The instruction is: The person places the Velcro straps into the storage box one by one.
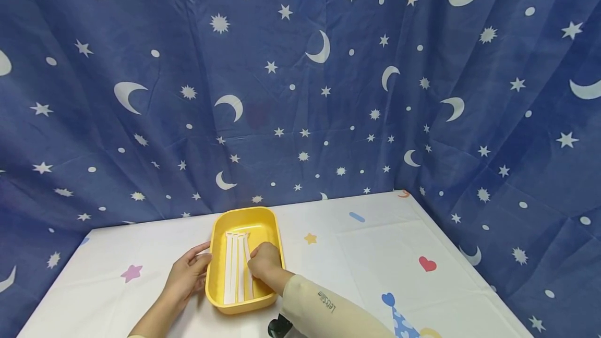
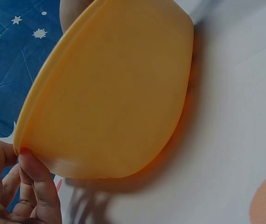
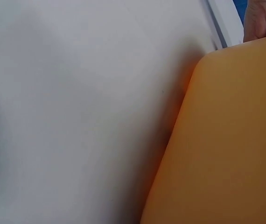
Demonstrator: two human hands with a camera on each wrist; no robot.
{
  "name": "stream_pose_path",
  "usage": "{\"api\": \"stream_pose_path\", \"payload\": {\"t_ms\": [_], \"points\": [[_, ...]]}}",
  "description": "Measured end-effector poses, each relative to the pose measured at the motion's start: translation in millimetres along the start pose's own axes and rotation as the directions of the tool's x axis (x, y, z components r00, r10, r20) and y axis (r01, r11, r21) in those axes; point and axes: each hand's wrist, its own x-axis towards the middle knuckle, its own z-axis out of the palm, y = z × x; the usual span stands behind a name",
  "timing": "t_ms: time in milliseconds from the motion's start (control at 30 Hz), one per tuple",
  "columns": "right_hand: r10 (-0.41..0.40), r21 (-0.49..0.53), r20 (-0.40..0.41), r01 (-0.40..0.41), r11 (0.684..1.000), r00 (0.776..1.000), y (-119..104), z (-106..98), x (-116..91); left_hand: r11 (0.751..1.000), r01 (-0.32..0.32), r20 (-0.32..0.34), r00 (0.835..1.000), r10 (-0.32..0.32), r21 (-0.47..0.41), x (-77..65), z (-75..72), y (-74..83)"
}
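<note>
A yellow rectangular tray [image 1: 242,307] stands on the white-covered table, with several long, narrow white strips [image 1: 228,270] lying side by side inside it; their exact kind is unclear. At the tray's left side, my left hand [image 1: 184,274] pinches the rim between thumb and finger, as the left wrist view shows up close. My right hand [image 1: 265,261] reaches into the tray from the right, fingers curled at the rightmost white strip [image 1: 249,280], which it seems to pinch; its fingertips are partly hidden. The right wrist view shows mostly the tray's outer wall [image 3: 231,130].
A white tablecloth [image 1: 347,270] with printed stars, a heart and a party hat covers the table. Behind and to the right hangs a blue curtain [image 1: 291,108] with moons and stars. A small black object [image 1: 279,326] shows under the right forearm.
</note>
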Motion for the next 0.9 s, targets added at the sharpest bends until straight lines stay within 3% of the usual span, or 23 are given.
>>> {"api": "stream_pose_path", "payload": {"t_ms": [567, 733, 900], "points": [[-0.015, 0.018, -0.011, 0.015, 1.0, 1.0, 4, 4, 4, 1.0, -0.004, -0.01, 1.0, 0.004, 0.007, -0.1, 0.7, 0.4], [0.015, 0.075, 0.03, -0.017, 0.997, 0.999, 1, -1, 4, 1.0, -0.007, -0.001, 1.0, 0.007, 0.006, 0.6, 0.6, 0.4], [0.058, 0.205, 0.1, -0.078, 0.976, 0.993, -8, -11, 0, 1.0, -0.006, 0.005, 1.0, 0.006, 0.003, 0.1, 0.1, 0.9]]}}
